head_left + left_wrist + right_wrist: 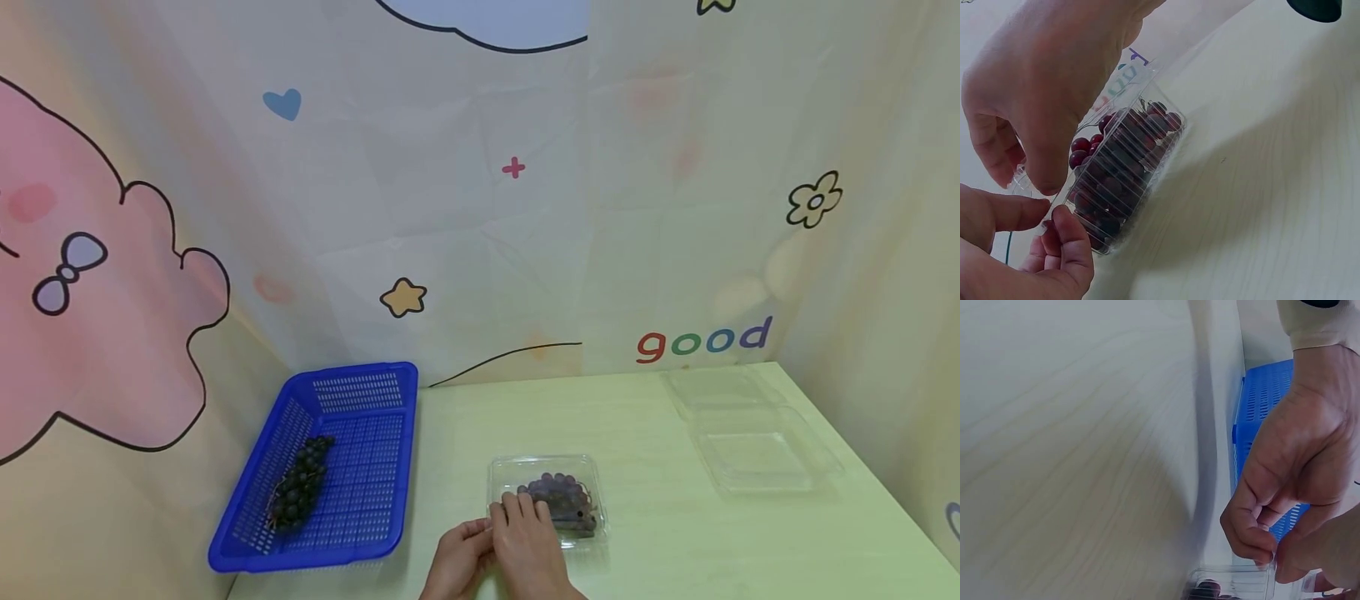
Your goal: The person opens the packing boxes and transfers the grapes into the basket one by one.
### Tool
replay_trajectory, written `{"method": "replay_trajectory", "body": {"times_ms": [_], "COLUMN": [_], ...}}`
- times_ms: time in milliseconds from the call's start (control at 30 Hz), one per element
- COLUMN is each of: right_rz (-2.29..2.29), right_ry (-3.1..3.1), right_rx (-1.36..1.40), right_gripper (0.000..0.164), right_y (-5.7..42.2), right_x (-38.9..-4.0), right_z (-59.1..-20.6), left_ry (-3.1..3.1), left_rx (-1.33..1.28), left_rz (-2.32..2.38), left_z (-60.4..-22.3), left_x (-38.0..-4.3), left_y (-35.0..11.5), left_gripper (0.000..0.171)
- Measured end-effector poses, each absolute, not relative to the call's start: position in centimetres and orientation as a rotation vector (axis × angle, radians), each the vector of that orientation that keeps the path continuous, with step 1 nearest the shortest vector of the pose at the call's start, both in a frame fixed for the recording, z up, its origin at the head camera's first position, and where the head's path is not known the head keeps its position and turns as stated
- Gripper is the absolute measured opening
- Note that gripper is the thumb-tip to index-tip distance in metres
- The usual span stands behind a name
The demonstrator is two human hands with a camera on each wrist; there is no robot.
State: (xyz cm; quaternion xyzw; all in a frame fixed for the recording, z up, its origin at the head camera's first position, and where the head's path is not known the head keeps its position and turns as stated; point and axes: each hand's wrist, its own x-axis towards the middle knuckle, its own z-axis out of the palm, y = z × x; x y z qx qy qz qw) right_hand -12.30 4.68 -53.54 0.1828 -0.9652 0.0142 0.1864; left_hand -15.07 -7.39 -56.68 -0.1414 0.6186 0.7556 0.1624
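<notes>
Near the front edge of the table, at about six o'clock in the head view, lies one closed clear clamshell box holding one bunch of dark red grapes. Both hands work at its near-left corner. The left hand pinches the box's rim between thumb and curled fingers, as the left wrist view shows. The right hand lies over the lid's left side, its fingertips curled down onto the same edge; its grip is likewise closed on the plastic rim. The two hands touch each other at the corner.

At nine o'clock from the box, near but apart from it, sits one blue plastic basket, tilted against the left wall with its far end raised. One bunch of black grapes lies along its left side; the rest of its floor is bare mesh.

At two o'clock, well apart, rests one empty clear clamshell box, lying open, its two halves hinged together near the right wall.

Bare table stretches between the two clear boxes and behind the closed one up to the back curtain. Patterned curtains shut in the table on the left, back and right; only the near side is free.
</notes>
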Motion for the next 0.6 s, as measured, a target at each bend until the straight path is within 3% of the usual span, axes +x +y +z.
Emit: {"method": "replay_trajectory", "body": {"times_ms": [333, 600], "right_rz": [0.054, 0.088], "right_ry": [-2.752, -2.740], "right_rx": [0.526, 0.484], "right_gripper": [0.031, 0.030], "right_y": [5.7, 7.2], "right_x": [-12.1, -12.0], "right_z": [-53.3, -53.6], "left_ry": [1.814, 1.869], "left_rx": [-0.462, -0.465], "left_rz": [2.106, 2.049], "left_z": [-56.5, -55.8], "left_x": [-15.1, -15.3], "left_y": [-7.0, -7.1], "left_gripper": [0.015, 0.014]}}
